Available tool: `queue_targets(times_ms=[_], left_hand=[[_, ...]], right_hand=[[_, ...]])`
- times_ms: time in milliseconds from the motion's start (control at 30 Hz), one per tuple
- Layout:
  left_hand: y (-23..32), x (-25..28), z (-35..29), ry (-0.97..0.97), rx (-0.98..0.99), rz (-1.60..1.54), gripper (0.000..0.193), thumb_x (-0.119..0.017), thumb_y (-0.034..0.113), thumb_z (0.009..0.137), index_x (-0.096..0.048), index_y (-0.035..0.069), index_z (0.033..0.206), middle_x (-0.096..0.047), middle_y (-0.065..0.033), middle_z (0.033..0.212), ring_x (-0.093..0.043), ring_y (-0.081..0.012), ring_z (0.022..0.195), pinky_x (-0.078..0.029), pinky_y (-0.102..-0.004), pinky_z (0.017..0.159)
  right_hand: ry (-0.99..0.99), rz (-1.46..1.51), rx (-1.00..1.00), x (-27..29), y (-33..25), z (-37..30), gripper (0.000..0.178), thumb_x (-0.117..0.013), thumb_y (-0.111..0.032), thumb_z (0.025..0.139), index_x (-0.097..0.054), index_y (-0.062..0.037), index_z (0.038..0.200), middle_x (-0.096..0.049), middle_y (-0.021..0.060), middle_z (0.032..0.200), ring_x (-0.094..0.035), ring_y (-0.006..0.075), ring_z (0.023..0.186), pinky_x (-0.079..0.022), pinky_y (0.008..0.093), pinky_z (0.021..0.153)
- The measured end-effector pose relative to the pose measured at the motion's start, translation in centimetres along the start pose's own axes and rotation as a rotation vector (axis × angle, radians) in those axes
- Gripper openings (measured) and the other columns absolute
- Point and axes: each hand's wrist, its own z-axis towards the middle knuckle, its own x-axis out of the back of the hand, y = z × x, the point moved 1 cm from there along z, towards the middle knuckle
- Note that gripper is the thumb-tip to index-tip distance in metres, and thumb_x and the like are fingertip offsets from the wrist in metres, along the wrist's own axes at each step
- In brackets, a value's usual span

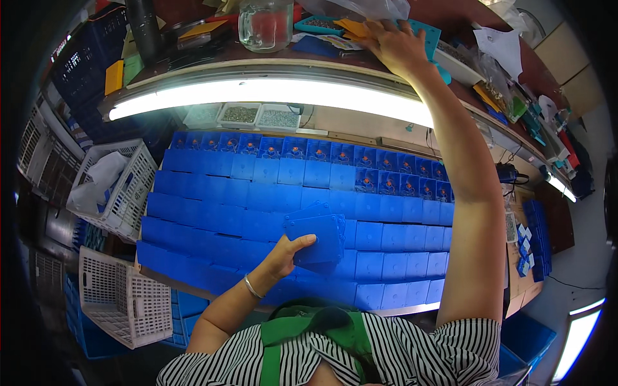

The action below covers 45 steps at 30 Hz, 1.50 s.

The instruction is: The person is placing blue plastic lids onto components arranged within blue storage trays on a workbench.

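Above rows of blue boxes (257, 193), a stack of flat blue plates (322, 235) is gripped in the left hand (281, 257) by its left edge, thumb on top. The right hand (398, 48) is at an orange packet (351, 27); I cannot tell whether it grips.
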Motion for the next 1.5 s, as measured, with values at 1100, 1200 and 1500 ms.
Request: queue_targets(times_ms=[1100,1200,1500], left_hand=[[-11.7,-13.4,7.1,0.048,-0.014,-0.122,0.047,-0.065,0.026,0.088,-0.052,0.000,0.126,-0.063,-0.0125,0.116,-0.064,-0.0235,0.103,-0.055,-0.0390,0.088],[-13.6,-15.6,7.9,0.034,-0.031,-0.138,0.051,-0.066,0.027,0.088,-0.049,0.001,0.128,-0.061,-0.0126,0.118,-0.063,-0.0235,0.105,-0.054,-0.0393,0.089],[-15.9,-19.2,7.5,0.114,-0.056,-0.091,0.053,-0.066,0.029,0.088,-0.049,0.002,0.129,-0.060,-0.0121,0.119,-0.062,-0.0230,0.105,-0.053,-0.0389,0.090]], right_hand=[[0.080,0.382,0.002,2.6,26.9,-19.2,0.025,-0.057,-0.004,0.081,-0.070,-0.0067,0.102,-0.065,0.0147,0.097,-0.061,0.0352,0.099,-0.051,0.0447,0.085],[-0.010,0.351,-0.023,2.3,27.2,-18.8,0.025,-0.057,-0.006,0.086,-0.069,-0.0062,0.108,-0.061,0.0156,0.105,-0.059,0.0350,0.102,-0.049,0.0403,0.088],[0.081,0.438,0.137,3.1,28.4,-18.7,0.023,-0.065,-0.021,0.084,-0.072,-0.0124,0.104,-0.059,0.0145,0.108,-0.063,0.0319,0.097,-0.052,0.0412,0.084]])
